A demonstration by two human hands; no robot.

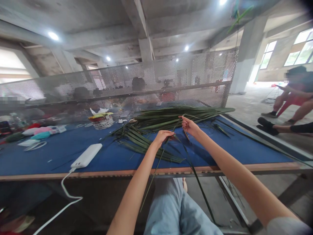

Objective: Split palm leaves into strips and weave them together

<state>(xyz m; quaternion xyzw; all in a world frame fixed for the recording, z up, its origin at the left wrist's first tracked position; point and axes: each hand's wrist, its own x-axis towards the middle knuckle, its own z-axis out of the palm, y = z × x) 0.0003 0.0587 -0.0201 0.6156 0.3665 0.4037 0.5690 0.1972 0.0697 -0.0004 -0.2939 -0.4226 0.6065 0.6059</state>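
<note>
My left hand [163,137] is closed in a pinch on narrow green leaf strips, just over the blue tabletop [117,160]. Beside it and slightly higher, my right hand [188,125] has its fingers pressed together on a thin leaf strip. One long leaf strip [195,176] hangs from between the hands past the table's front edge, and a thinner leaf strand [154,178] trails down on the left. Behind the hands lies a large bundle of long green leaves [168,114]. More leaves [139,140] fan out at the left, partly behind my left hand.
A white power bank [87,155] with a cable lies left. Further back stand a white container [100,122] and colourful yarn-like bundles [42,132]. A perforated metal screen [151,88] closes off the far side. At right sits a person [297,88]; a short leaf bunch [221,130] lies nearer.
</note>
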